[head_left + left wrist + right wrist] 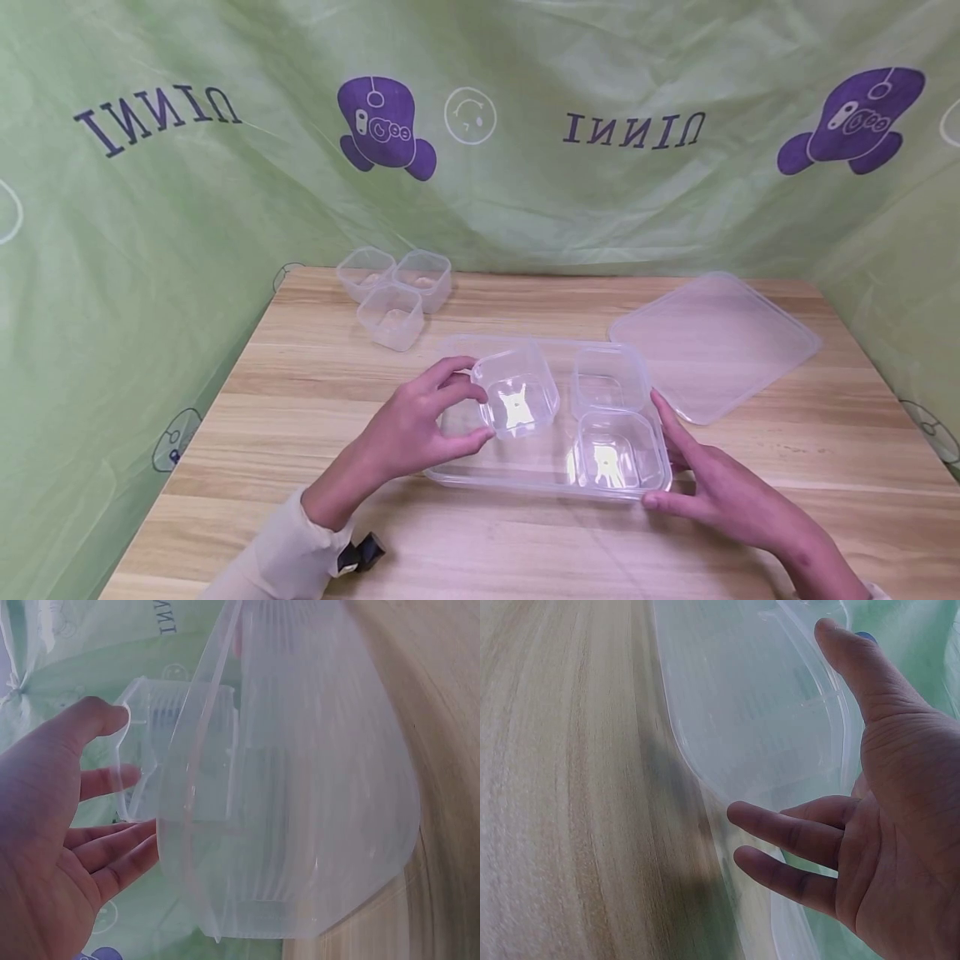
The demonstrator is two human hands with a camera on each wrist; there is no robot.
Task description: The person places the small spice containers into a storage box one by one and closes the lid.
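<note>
My left hand [423,421] pinches a small clear plastic cup [517,396] by its rim, with thumb and index finger. The cup tilts over the left part of a large clear rectangular container [510,479]. In the left wrist view the cup [187,750] shows just above the container's wall [322,795]. Two similar cups, a rear one [603,379] and a front one [618,454], sit at the container's right end. My right hand [712,492] rests against that end, its fingers fairly straight and its thumb at the front corner.
Three more small cups [393,321] stand grouped at the back left of the wooden table [285,400]. A flat translucent lid [720,342] lies at the back right, close to the container. Green printed cloth [525,208] hangs around the table's back and sides.
</note>
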